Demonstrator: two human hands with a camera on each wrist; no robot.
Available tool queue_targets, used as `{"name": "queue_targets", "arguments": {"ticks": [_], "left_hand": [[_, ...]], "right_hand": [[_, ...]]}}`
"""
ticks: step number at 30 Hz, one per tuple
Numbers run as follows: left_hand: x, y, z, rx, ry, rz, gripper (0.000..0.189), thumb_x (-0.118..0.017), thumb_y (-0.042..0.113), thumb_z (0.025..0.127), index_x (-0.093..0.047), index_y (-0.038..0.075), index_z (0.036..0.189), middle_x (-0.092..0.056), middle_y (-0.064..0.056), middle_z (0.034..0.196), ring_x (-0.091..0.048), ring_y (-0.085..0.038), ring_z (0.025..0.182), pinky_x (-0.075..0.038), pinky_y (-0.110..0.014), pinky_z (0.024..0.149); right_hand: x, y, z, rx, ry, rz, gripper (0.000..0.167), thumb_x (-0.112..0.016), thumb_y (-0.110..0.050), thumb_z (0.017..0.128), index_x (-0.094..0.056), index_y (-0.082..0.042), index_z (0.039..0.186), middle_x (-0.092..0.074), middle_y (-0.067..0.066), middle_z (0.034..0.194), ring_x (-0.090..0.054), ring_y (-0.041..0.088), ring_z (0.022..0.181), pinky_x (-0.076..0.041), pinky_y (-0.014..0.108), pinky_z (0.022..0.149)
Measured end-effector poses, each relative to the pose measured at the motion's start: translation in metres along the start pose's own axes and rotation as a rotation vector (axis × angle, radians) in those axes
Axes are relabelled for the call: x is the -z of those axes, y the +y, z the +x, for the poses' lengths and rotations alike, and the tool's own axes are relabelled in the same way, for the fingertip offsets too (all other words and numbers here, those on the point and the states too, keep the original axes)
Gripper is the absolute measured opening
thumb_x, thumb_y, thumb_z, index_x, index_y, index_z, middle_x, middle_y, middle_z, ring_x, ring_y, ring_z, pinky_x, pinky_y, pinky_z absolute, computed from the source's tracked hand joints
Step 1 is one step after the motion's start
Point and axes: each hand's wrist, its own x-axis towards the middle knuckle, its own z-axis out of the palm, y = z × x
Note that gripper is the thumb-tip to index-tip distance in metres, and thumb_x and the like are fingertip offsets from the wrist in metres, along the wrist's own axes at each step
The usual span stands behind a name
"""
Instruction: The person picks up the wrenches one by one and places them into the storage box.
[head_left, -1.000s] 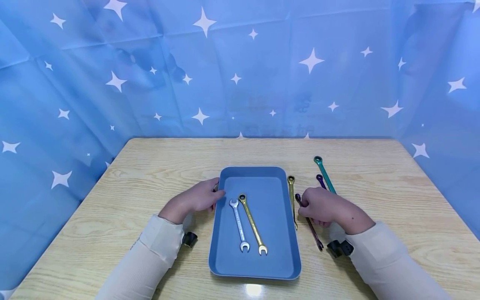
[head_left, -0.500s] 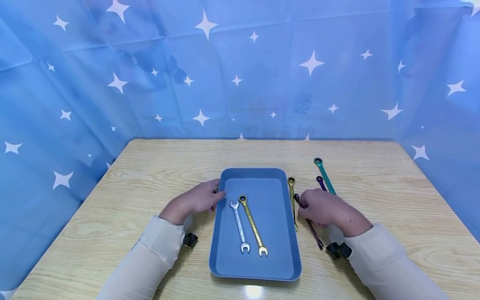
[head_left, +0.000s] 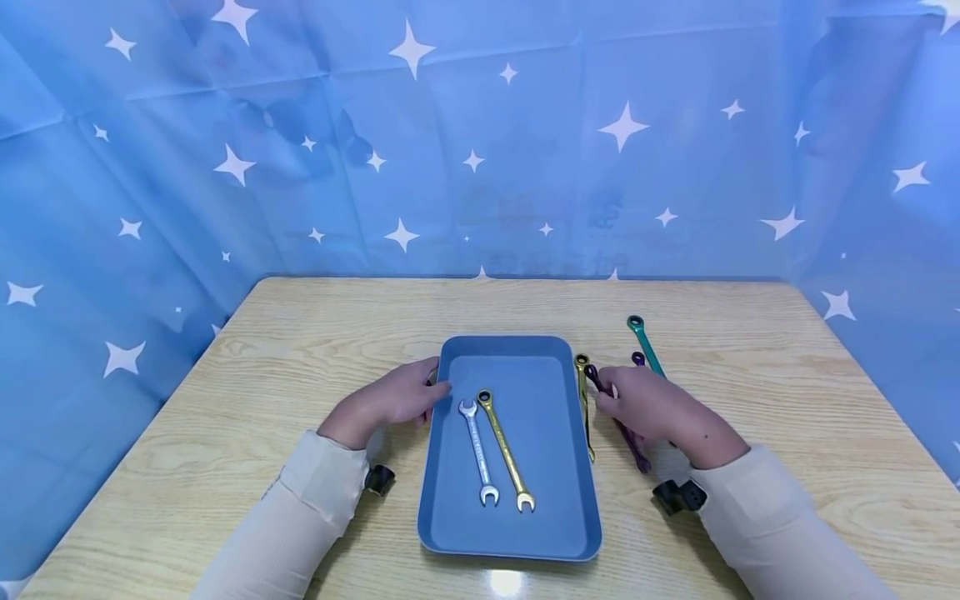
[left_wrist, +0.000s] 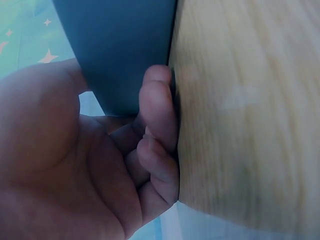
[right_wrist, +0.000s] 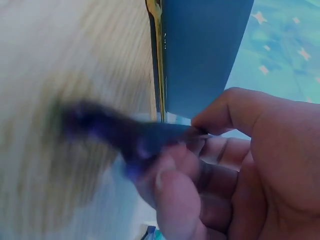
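Note:
In the head view, a blue tray (head_left: 555,425) lies lengthwise on the table. My left hand (head_left: 393,393) grips its left rim, thumb over the edge; in the left wrist view the curled fingers (left_wrist: 157,107) sit against the outer wall. Inside the tray lie a silver open-end wrench (head_left: 478,450) and a gold combination wrench (head_left: 506,450). To the right of the tray, my right hand (head_left: 652,404) pinches a dark purple wrench (head_left: 632,442) between thumb and fingers. That wrench is blurred in the right wrist view, and its middle is hidden by the fingers.
Close along the tray's right side lies another gold wrench (head_left: 584,408). Beyond the right hand are a teal wrench (head_left: 646,344) and a small purple wrench (head_left: 638,359), both partly covered by it. A blue star-patterned cloth (head_left: 525,167) hangs behind the wooden table (head_left: 337,325).
The right hand has raised the dark purple wrench slightly and shifted it away from the table's front, so its ring end now overlaps the gold wrench's side. My left hand and the tray stay put.

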Motion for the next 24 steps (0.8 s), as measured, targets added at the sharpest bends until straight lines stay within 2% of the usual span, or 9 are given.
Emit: {"name": "queue_targets", "arguments": {"ticks": [5, 14, 24], "left_hand": [[-0.0006, -0.0006, 0.0002, 0.006, -0.003, -0.004, 0.036, -0.045, 0.031, 0.106, -0.048, 0.015, 0.138, -0.064, -0.006, 0.071, -0.062, -0.021, 0.058, -0.049, -0.033, 0.068], [0.0003, 0.0012, 0.0005, 0.001, -0.003, -0.002, 0.039, -0.045, 0.03, 0.106, -0.046, 0.014, 0.142, -0.064, -0.006, 0.07, -0.061, -0.02, 0.057, -0.049, -0.033, 0.069], [-0.0015, 0.0012, 0.0004, -0.002, 0.004, 0.004, 0.038, -0.045, 0.03, 0.106, -0.047, 0.015, 0.14, -0.064, -0.006, 0.07, -0.061, -0.02, 0.057, -0.049, -0.033, 0.07]], "right_hand": [[0.0019, -0.0007, -0.0002, 0.011, 0.043, 0.009, 0.017, -0.044, -0.018, 0.106, -0.053, -0.009, 0.094, -0.035, -0.004, 0.053, -0.033, 0.011, 0.038, -0.039, 0.03, 0.042], [0.0079, -0.0053, -0.0019, 0.017, 0.074, 0.061, 0.019, -0.042, -0.018, 0.106, -0.048, -0.007, 0.092, -0.04, -0.002, 0.05, -0.044, 0.015, 0.037, -0.044, 0.035, 0.046], [0.0102, -0.0096, -0.0039, 0.049, 0.147, 0.137, 0.02, -0.043, -0.018, 0.105, -0.048, -0.007, 0.09, -0.037, -0.004, 0.052, -0.045, 0.016, 0.039, -0.044, 0.033, 0.044]]}}
